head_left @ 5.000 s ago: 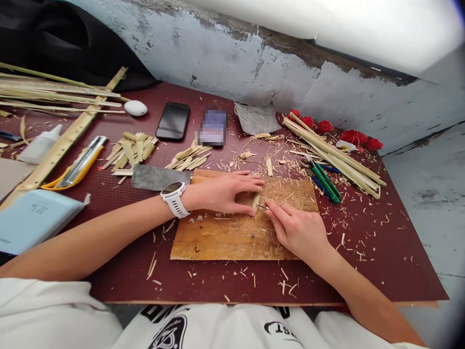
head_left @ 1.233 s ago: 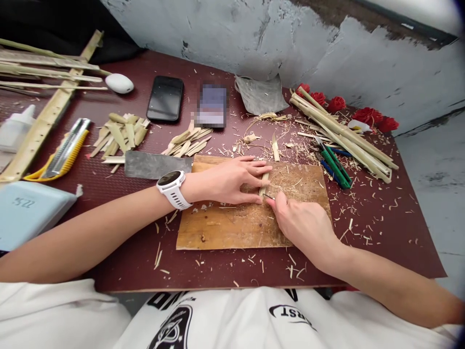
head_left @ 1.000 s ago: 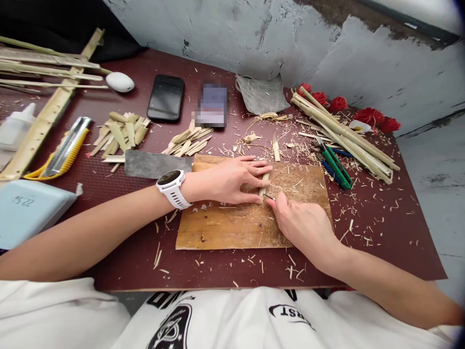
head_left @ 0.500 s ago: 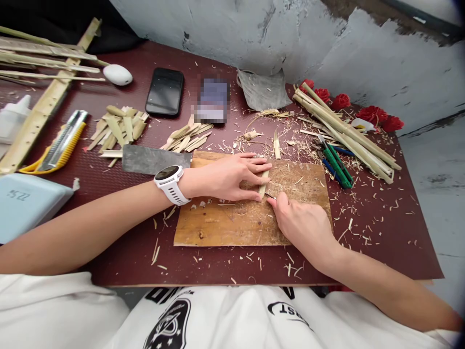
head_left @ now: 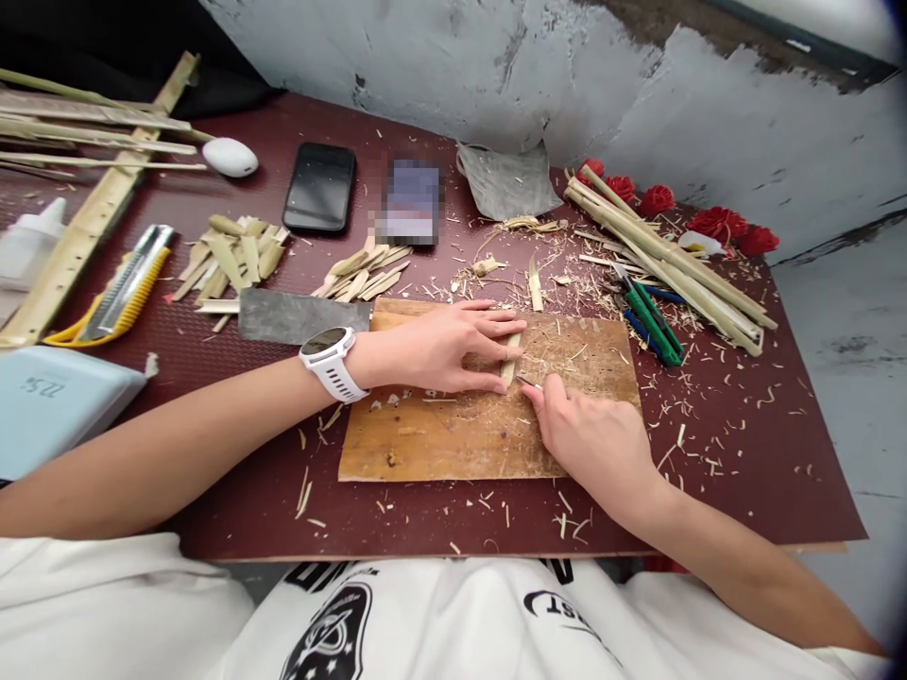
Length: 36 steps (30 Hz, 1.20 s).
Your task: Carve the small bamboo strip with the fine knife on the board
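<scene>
A scuffed wooden board (head_left: 439, 434) lies on the dark red table. My left hand (head_left: 439, 348), with a white watch on its wrist, presses a short pale bamboo strip (head_left: 509, 351) flat against the board with fingers and thumb. My right hand (head_left: 591, 436) is closed around a small thin blade (head_left: 528, 382), whose metal tip rests at the near end of the strip. Shavings cover the board around both hands.
A cleaver blade (head_left: 298, 316) lies left of the board. Beyond it are cut bamboo pieces (head_left: 233, 257), a yellow utility knife (head_left: 117, 297), two phones (head_left: 320, 186), long bamboo stalks (head_left: 666, 257), green cutters (head_left: 652, 319), red paper roses (head_left: 723, 227), a blue box (head_left: 49, 406). A wall stands close behind.
Both hands stay on the strip at the board's middle; the blade tip shifts slightly along the strip's near end. The view has wobbled a little.
</scene>
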Motion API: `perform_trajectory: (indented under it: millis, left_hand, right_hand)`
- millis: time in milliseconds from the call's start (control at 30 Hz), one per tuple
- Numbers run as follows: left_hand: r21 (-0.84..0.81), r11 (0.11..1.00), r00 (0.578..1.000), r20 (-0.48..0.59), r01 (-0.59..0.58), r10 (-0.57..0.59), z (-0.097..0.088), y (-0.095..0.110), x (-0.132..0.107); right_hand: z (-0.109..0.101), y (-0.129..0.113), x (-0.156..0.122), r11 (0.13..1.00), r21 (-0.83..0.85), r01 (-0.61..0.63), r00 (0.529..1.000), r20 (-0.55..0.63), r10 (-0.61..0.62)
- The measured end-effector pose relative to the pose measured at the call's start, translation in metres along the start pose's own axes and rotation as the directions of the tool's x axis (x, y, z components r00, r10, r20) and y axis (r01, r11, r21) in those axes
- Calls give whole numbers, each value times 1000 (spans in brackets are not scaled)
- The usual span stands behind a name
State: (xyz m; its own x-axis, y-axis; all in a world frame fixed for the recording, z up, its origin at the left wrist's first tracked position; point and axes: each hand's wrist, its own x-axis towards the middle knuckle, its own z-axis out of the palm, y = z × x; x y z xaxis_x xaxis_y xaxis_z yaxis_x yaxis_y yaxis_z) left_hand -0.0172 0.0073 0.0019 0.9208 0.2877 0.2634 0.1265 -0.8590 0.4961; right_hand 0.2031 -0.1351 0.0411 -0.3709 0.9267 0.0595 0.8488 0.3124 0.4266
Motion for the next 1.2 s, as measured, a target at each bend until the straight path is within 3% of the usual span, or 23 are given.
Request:
perform_trajectory:
  millis: [267,533,767,933,1067,1200]
  left_hand:
    - [-48,999,999,-42,26,-28,-1,2,1]
    - [-95,992,990,-104,82,-92,1,3,0]
    - [-42,999,992,-124,32,-37,-5,6,-2]
    - [208,975,987,-156,72,-39,-2,8,-2]
    - [226,970,988,-146,83,-50,-4,11,-1]
    - [277,956,989,-139,95,-57,-7,13,0]
  right_hand:
    - [-5,15,3,996,-55,-67,995,-76,63]
    - [10,29,-2,987,-42,-157,973,-177,147]
    - [14,33,-4,929,243,-279,911,-241,336]
    - [18,35,-2,853,484,-193,881,-298,368]
    - [19,37,-1,852,519,-74,879,-370,302]
    - [16,39,0,825,559,-82,902,-311,300]
